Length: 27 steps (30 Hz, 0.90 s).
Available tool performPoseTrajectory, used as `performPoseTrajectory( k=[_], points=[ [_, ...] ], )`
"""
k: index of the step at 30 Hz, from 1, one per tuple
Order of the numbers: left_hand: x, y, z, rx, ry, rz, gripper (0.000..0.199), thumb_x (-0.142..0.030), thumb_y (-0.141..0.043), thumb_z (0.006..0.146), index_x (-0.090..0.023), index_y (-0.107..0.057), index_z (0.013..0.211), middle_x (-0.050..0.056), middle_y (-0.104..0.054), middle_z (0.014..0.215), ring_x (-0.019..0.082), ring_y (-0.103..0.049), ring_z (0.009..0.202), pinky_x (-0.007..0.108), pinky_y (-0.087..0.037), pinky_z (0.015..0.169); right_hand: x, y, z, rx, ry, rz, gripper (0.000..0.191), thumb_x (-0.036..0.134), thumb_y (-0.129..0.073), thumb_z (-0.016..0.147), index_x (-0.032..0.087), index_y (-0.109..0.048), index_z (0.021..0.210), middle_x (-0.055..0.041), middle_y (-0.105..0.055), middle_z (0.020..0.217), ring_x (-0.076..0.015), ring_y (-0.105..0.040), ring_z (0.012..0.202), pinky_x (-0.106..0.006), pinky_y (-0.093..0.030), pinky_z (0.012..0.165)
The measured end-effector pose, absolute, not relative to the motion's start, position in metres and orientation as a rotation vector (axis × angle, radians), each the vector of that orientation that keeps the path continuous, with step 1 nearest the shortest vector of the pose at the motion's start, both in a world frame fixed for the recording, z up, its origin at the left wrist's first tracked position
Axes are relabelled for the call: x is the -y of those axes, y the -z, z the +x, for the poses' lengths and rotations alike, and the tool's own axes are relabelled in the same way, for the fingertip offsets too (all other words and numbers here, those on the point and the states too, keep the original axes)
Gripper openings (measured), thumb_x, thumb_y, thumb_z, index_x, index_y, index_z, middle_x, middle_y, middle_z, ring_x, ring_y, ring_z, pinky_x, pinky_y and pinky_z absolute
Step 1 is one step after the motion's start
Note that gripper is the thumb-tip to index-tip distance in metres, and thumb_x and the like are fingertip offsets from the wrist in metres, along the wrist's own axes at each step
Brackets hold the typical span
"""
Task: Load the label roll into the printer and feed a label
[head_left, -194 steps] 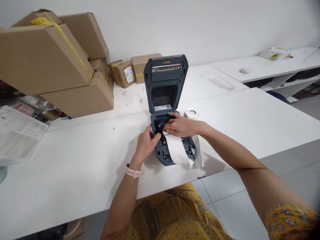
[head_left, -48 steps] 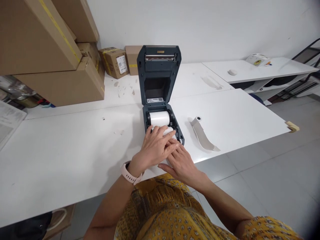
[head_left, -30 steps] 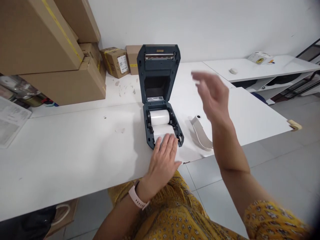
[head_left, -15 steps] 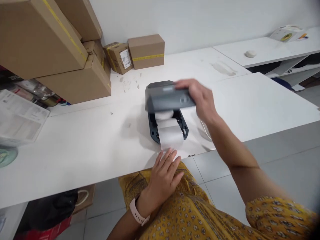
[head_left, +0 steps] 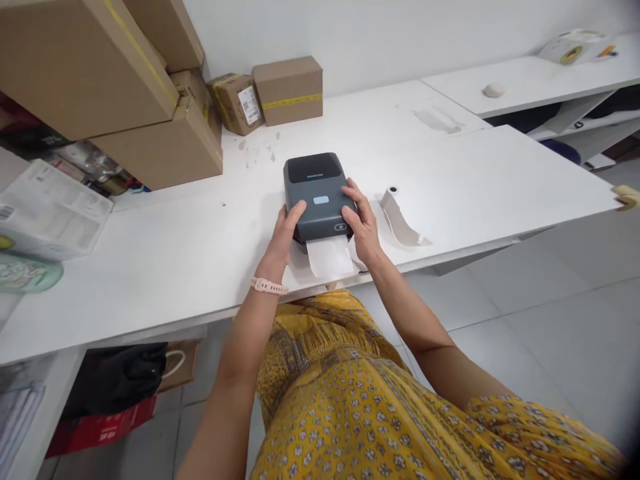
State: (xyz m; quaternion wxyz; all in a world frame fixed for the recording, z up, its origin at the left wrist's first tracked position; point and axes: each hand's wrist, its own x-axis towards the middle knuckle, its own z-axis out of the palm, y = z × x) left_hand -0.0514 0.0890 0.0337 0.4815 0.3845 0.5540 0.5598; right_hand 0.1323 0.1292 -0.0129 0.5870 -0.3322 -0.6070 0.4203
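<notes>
A dark grey label printer (head_left: pixel 316 208) sits near the front edge of the white table, its lid lying down over the body. A strip of white paper (head_left: pixel 331 257) sticks out of its front. My left hand (head_left: pixel 286 230) grips the printer's left front side, thumb on the lid. On the right front side, my right hand (head_left: pixel 361 223) holds it with thumb and fingers on the lid's edge. The undersides of both hands' grips are hidden. To the right lies a small paper roll (head_left: pixel 400 217), partly unrolled, its tail curling toward the table's edge.
Cardboard boxes (head_left: pixel 160 143) are stacked at the back left, with two smaller boxes (head_left: pixel 289 90) against the wall. A white carton (head_left: pixel 60 207) and a greenish container (head_left: pixel 35 273) stand far left. A round white object (head_left: pixel 494 90) rests on the right-hand shelf top.
The printer's lid has swung down over the paper roll inside. My left hand has moved from the paper's end to the printer's left side; my right has come down to its right side.
</notes>
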Motion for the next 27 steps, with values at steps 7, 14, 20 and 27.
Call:
performPoseTrajectory(
  k=[7,14,20,27],
  points=[
    [-0.085,-0.027,-0.063,-1.412,-1.208,0.934,0.059,-0.069,-0.077,0.073,-0.022,-0.07,0.108,0.011,-0.076,0.116,0.03,-0.067,0.111,0.037,-0.051,0.079,-0.132,0.015,0.138,1.202,-1.502,-0.922,0.104,0.071,-0.076,0.073,0.032,-0.035,0.16,-0.0047,-0.047,0.167,-0.0312,-0.049,0.151,-0.055,-0.034,0.131],
    [-0.082,-0.036,-0.057,-1.436,-1.24,0.955,0.057,-0.066,-0.077,0.073,-0.021,-0.069,0.108,0.012,-0.076,0.117,0.03,-0.069,0.108,0.041,-0.054,0.085,-0.123,0.014,0.131,1.2,-1.41,-0.921,0.111,0.077,-0.072,0.073,0.027,-0.031,0.164,-0.0078,-0.04,0.171,-0.0321,-0.038,0.158,-0.053,-0.03,0.133],
    [-0.079,-0.029,-0.046,-1.32,-1.388,0.864,0.06,-0.055,-0.078,0.078,-0.02,-0.065,0.125,0.014,-0.071,0.137,0.031,-0.066,0.128,0.043,-0.053,0.104,-0.119,0.02,0.131,1.228,-1.368,-0.943,0.113,0.078,-0.07,0.079,0.031,-0.02,0.168,-0.0101,-0.04,0.17,-0.0343,-0.044,0.155,-0.055,-0.036,0.128],
    [-0.085,-0.022,-0.051,-1.311,-1.389,0.949,0.067,-0.057,-0.079,0.081,-0.021,-0.063,0.135,0.014,-0.068,0.142,0.033,-0.062,0.133,0.046,-0.05,0.112,-0.118,0.032,0.134,1.345,-1.209,-0.953,0.099,0.079,-0.064,0.085,0.031,-0.028,0.165,-0.0105,-0.042,0.169,-0.0343,-0.043,0.155,-0.055,-0.038,0.127]
  ],
)
